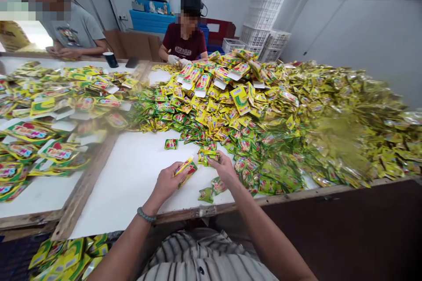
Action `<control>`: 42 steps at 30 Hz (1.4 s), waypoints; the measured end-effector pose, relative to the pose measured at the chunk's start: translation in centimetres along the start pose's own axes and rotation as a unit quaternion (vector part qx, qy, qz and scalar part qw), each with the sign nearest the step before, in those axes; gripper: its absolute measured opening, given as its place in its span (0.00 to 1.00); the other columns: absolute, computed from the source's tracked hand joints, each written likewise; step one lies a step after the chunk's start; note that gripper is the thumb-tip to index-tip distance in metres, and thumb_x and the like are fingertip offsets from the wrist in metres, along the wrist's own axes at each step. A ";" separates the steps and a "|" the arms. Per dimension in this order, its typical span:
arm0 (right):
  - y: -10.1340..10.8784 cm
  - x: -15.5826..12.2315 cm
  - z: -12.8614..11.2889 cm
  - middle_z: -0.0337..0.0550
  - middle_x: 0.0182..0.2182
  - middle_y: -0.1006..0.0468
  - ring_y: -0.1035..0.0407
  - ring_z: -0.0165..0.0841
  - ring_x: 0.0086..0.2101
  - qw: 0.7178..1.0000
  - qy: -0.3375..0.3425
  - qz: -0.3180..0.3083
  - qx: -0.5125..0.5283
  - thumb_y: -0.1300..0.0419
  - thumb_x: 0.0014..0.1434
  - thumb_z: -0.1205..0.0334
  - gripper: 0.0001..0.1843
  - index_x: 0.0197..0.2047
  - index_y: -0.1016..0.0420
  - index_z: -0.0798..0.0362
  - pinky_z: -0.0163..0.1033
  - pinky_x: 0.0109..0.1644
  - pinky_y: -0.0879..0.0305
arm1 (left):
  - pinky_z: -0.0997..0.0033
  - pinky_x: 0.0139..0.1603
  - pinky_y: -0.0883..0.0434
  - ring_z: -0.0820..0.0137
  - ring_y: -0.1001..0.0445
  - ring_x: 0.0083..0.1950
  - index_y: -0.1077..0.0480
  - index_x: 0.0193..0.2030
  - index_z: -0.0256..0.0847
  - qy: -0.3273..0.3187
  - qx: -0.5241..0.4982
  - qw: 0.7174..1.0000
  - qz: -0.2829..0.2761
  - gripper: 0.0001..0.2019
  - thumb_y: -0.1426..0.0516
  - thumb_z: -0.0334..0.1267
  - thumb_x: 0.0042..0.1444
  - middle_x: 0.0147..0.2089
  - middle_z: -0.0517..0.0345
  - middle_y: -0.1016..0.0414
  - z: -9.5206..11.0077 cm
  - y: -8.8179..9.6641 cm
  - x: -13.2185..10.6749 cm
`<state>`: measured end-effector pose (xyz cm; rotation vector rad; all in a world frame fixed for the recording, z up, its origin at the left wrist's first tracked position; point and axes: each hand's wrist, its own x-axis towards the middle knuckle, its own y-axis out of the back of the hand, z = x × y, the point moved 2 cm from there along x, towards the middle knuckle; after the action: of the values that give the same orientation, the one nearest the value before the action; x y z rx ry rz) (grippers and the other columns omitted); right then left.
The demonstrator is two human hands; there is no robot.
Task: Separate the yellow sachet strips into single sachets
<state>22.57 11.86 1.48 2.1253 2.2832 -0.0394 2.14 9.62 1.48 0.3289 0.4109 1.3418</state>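
Observation:
My left hand (167,183) is closed around a small stack of yellow-green sachets (185,170), held just above the white table (132,175). My right hand (224,167) pinches several more small sachets (207,156) at the near edge of the big heap of sachets (263,114). Two loose green sachets (211,189) lie under my right wrist. A single sachet (171,143) lies alone on the bare white surface further out.
Larger yellow bags (211,77) top the heap. Another table to the left carries big packets (42,114). Two other people sit at the far side, one in a maroon shirt (183,44) with gloved hands. A dark cup (110,59) stands there. White crates (267,13) are stacked behind.

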 end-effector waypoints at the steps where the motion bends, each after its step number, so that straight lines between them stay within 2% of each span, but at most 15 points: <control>1: 0.1 0.2 -0.4 0.40 0.33 0.23 0.30 0.33 0.34 1.000 -0.004 -0.028 0.007 0.37 0.50 0.55 0.15 0.40 0.29 0.53 0.38 0.41 0.35 | 0.70 0.41 0.33 0.64 0.26 0.41 0.28 0.44 0.41 0.000 -0.066 0.998 -0.015 0.18 0.45 0.52 0.55 0.41 0.56 0.21 0.0 -0.1 -0.2; 5: 0.5 1.0 -2.0 0.39 0.32 0.22 0.29 0.33 0.35 0.987 -0.048 -0.148 -0.042 0.36 0.49 0.58 0.13 0.39 0.27 0.53 0.38 0.43 0.36 | 0.71 0.41 0.30 0.64 0.25 0.42 0.27 0.46 0.38 0.038 -0.262 0.963 -0.044 0.21 0.39 0.50 0.51 0.46 0.52 0.21 0.0 -0.5 -1.1; 8: 0.8 1.2 -3.6 0.37 0.31 0.23 0.30 0.32 0.34 0.968 -0.037 -0.192 -0.156 0.37 0.49 0.62 0.09 0.37 0.25 0.53 0.36 0.40 0.37 | 0.71 0.41 0.29 0.65 0.24 0.40 0.27 0.45 0.38 0.064 -0.304 0.949 -0.052 0.21 0.36 0.48 0.48 0.45 0.52 0.21 0.1 -0.8 -1.5; 11: 0.9 1.4 -4.9 0.35 0.29 0.25 0.33 0.30 0.32 0.941 0.002 -0.215 -0.262 0.36 0.47 0.65 0.08 0.34 0.24 0.52 0.33 0.36 0.40 | 0.71 0.43 0.28 0.65 0.24 0.41 0.26 0.45 0.38 0.069 -0.301 0.948 -0.072 0.20 0.35 0.46 0.46 0.45 0.53 0.21 0.5 -1.0 -1.5; 13: 0.7 1.5 -5.1 0.33 0.26 0.28 0.36 0.29 0.29 0.936 0.019 -0.192 -0.294 0.34 0.46 0.64 0.09 0.33 0.25 0.53 0.32 0.33 0.42 | 0.72 0.44 0.28 0.66 0.23 0.42 0.25 0.45 0.38 0.066 -0.292 0.950 -0.083 0.20 0.34 0.45 0.46 0.45 0.54 0.20 0.7 -1.0 -1.4; 15: 0.3 1.5 -4.9 0.32 0.25 0.30 0.39 0.28 0.27 0.941 0.041 -0.126 -0.312 0.33 0.44 0.62 0.12 0.34 0.27 0.54 0.32 0.30 0.45 | 0.73 0.44 0.28 0.66 0.23 0.42 0.25 0.45 0.39 0.068 -0.296 0.949 -0.083 0.20 0.34 0.44 0.45 0.45 0.54 0.20 0.9 -1.1 -1.3; 17: -0.4 1.0 -4.5 0.33 0.26 0.29 0.38 0.28 0.28 0.941 0.077 -0.060 -0.324 0.32 0.44 0.63 0.14 0.35 0.28 0.53 0.32 0.31 0.44 | 0.73 0.43 0.27 0.67 0.23 0.41 0.25 0.45 0.39 0.082 -0.316 0.943 -0.067 0.21 0.33 0.44 0.44 0.44 0.54 0.20 0.9 -1.2 -1.2; 20: -1.4 0.0 -3.6 0.36 0.30 0.24 0.34 0.31 0.31 0.941 0.118 -0.019 -0.317 0.33 0.46 0.64 0.11 0.36 0.26 0.52 0.34 0.36 0.41 | 0.73 0.42 0.26 0.67 0.22 0.38 0.25 0.44 0.38 0.117 -0.361 0.925 -0.031 0.23 0.30 0.42 0.39 0.42 0.55 0.19 0.7 -1.5 -1.2; 22: -1.4 -0.7 -3.1 0.38 0.32 0.22 0.33 0.31 0.30 0.953 0.111 -0.006 -0.283 0.33 0.48 0.62 0.11 0.37 0.24 0.50 0.35 0.36 0.39 | 0.73 0.40 0.26 0.68 0.21 0.36 0.25 0.43 0.37 0.147 -0.396 0.906 -0.020 0.24 0.29 0.40 0.37 0.39 0.55 0.18 0.7 -1.6 -1.4; 25: -0.9 -1.3 -2.6 0.39 0.34 0.21 0.33 0.29 0.27 0.976 0.071 -0.028 -0.205 0.33 0.48 0.56 0.16 0.41 0.23 0.51 0.34 0.32 0.37 | 0.74 0.37 0.25 0.68 0.21 0.34 0.24 0.43 0.36 0.179 -0.435 0.882 -0.035 0.24 0.29 0.39 0.37 0.35 0.54 0.18 0.7 -1.5 -1.8; 28: -0.7 -1.5 -2.6 0.38 0.32 0.22 0.34 0.29 0.26 0.981 0.059 -0.036 -0.182 0.32 0.46 0.56 0.18 0.40 0.24 0.53 0.33 0.30 0.37 | 0.74 0.36 0.25 0.68 0.21 0.34 0.24 0.43 0.36 0.179 -0.448 0.874 -0.057 0.23 0.29 0.38 0.38 0.35 0.54 0.18 0.9 -1.3 -1.9; 33: -1.5 -2.1 -3.4 0.38 0.29 0.22 0.32 0.32 0.31 0.953 0.107 0.018 -0.284 0.34 0.49 0.62 0.07 0.33 0.24 0.51 0.35 0.37 0.38 | 0.72 0.39 0.25 0.68 0.20 0.34 0.24 0.43 0.37 0.158 -0.452 0.878 -0.029 0.23 0.29 0.38 0.37 0.38 0.55 0.18 0.9 -1.3 -1.8; 35: -1.5 -2.4 -3.6 0.40 0.31 0.21 0.31 0.34 0.33 0.945 0.111 0.003 -0.307 0.36 0.52 0.61 0.04 0.33 0.23 0.50 0.37 0.39 0.38 | 0.71 0.40 0.25 0.67 0.20 0.35 0.24 0.43 0.38 0.157 -0.445 0.882 -0.017 0.24 0.29 0.39 0.37 0.38 0.55 0.18 0.7 -1.4 -1.8; 38: -1.0 -2.6 -3.7 0.41 0.34 0.21 0.30 0.35 0.36 0.956 0.092 -0.036 -0.275 0.36 0.54 0.57 0.09 0.38 0.22 0.49 0.38 0.41 0.38 | 0.67 0.43 0.25 0.64 0.20 0.38 0.23 0.44 0.38 0.154 -0.406 0.901 -0.003 0.25 0.29 0.41 0.35 0.39 0.54 0.18 0.4 -1.3 -2.0; 42: -0.6 -2.5 -3.6 0.43 0.34 0.22 0.31 0.36 0.39 0.951 0.104 0.024 -0.291 0.32 0.49 0.58 0.09 0.34 0.23 0.50 0.40 0.44 0.39 | 0.66 0.47 0.26 0.62 0.21 0.42 0.23 0.45 0.38 0.118 -0.351 0.929 0.006 0.27 0.29 0.42 0.35 0.43 0.54 0.19 0.6 -1.1 -1.9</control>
<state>22.15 9.46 5.13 1.9245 1.9853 0.7893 3.05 7.54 1.71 -0.4301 0.1029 1.4528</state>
